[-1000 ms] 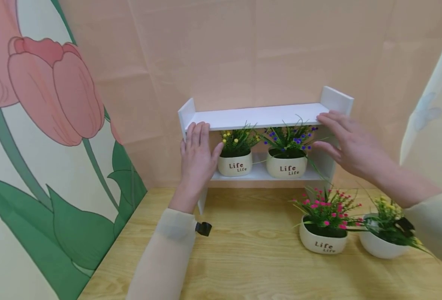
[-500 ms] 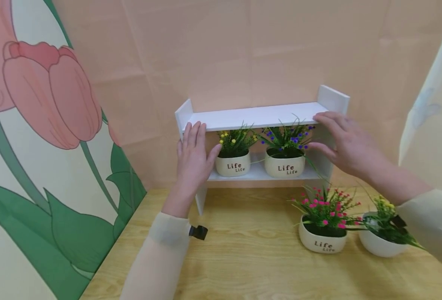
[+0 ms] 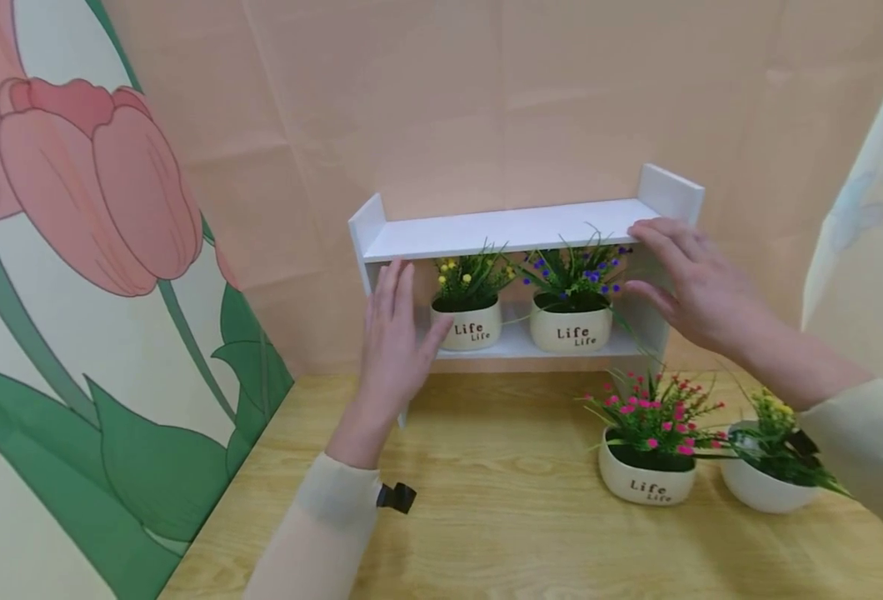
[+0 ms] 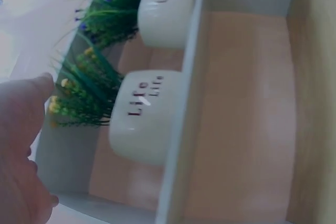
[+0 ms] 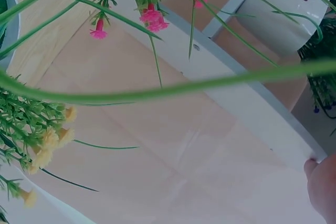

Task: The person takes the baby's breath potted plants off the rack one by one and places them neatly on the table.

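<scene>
A white two-tier shelf (image 3: 509, 227) stands against the back wall. On its lower board sit a pot of yellow flowers (image 3: 467, 323) and a pot of blue flowers (image 3: 572, 327), both marked "Life". My left hand (image 3: 395, 346) is at the shelf's left front, fingers extended, just below the top board's edge; contact is unclear. In the left wrist view its thumb is near the yellow flowers (image 4: 60, 100). My right hand (image 3: 704, 279) rests at the top board's right front corner with fingers extended, and in the right wrist view a digit touches the side panel (image 5: 247, 106).
On the wooden table (image 3: 486, 500), a pot of pink flowers (image 3: 647, 479) stands at the front right of the shelf. Beside it is a white pot with pale yellow flowers (image 3: 771, 487), partly behind my right forearm. A tulip-print panel (image 3: 104, 183) borders the left side.
My left hand has moved down a little from the top board's front edge. My right hand stays at the right corner, and the pots keep their places.
</scene>
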The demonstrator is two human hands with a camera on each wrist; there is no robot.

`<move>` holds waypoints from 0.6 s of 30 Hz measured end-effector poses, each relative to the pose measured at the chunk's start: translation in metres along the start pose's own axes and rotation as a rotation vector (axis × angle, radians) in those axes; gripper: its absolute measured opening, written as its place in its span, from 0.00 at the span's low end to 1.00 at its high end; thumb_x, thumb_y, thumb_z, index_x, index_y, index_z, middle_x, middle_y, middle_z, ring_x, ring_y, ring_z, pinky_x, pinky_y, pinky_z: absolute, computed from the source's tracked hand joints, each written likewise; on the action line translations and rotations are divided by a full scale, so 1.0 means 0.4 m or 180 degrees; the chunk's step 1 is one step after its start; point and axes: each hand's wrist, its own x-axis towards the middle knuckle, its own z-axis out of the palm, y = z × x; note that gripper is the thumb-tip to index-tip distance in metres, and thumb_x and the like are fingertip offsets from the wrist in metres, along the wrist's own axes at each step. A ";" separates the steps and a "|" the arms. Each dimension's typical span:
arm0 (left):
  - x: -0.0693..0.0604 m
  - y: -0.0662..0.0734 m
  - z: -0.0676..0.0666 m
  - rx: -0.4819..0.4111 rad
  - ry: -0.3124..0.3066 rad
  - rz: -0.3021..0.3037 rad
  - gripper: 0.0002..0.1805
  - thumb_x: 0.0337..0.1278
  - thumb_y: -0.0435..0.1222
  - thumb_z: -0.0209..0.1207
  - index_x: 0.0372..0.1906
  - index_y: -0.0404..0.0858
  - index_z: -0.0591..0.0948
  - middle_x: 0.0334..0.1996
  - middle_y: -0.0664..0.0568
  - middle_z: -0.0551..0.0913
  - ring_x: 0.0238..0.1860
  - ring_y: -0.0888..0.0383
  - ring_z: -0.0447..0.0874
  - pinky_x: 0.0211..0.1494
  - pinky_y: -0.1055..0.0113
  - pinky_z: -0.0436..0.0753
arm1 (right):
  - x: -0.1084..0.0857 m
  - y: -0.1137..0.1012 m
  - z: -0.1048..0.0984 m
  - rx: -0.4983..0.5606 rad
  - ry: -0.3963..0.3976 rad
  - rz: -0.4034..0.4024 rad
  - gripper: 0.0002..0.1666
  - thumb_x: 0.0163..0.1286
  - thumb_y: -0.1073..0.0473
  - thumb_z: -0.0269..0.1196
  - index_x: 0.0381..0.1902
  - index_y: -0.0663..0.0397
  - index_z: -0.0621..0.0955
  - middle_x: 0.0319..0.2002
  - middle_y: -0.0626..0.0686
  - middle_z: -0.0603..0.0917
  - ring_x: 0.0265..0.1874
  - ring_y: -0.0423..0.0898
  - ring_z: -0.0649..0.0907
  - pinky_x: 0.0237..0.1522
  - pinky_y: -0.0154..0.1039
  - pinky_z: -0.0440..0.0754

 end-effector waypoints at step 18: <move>0.013 -0.041 0.082 -0.0578 -0.0613 -0.0613 0.56 0.74 0.56 0.69 0.88 0.32 0.53 0.87 0.35 0.54 0.84 0.37 0.59 0.85 0.44 0.64 | -0.006 -0.001 -0.001 -0.0129 -0.0175 0.0116 0.58 0.78 0.18 0.48 0.82 0.60 0.68 0.75 0.67 0.71 0.73 0.74 0.69 0.81 0.67 0.63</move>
